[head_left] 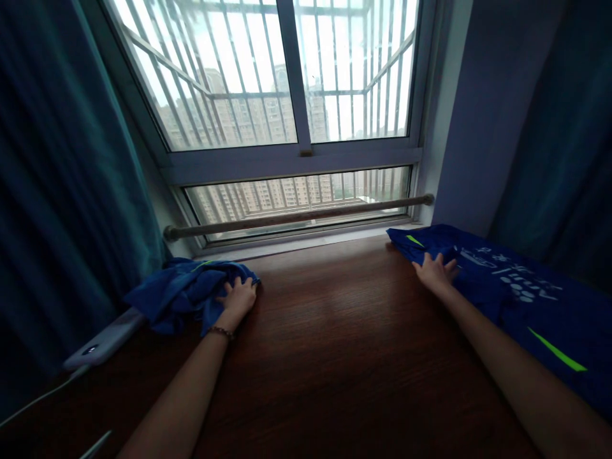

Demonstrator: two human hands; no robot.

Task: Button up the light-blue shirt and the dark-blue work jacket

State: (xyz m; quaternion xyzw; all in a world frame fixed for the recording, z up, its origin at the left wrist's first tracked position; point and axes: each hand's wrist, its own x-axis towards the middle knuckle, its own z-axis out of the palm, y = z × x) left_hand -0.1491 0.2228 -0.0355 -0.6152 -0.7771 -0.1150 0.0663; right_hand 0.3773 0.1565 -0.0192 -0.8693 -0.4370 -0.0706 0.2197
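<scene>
On the left, a crumpled blue garment [179, 293] lies in a heap with a small yellow-green mark on top. My left hand [239, 298] rests on its right edge, fingers spread, a beaded bracelet at the wrist. A second blue garment [497, 299] is laid out flat on the right, with white lettering and yellow-green stripes. My right hand [436, 271] lies on its left edge with the fingers apart. Both garments sit on a dark brown wooden surface [329, 331].
Ahead, a barred window [229, 70] has a horizontal rail [306, 220] across its lower part. Blue-green curtains [62, 159] hang at both sides. A pale elongated object [108, 341] with a white cable [36, 403] lies at the left.
</scene>
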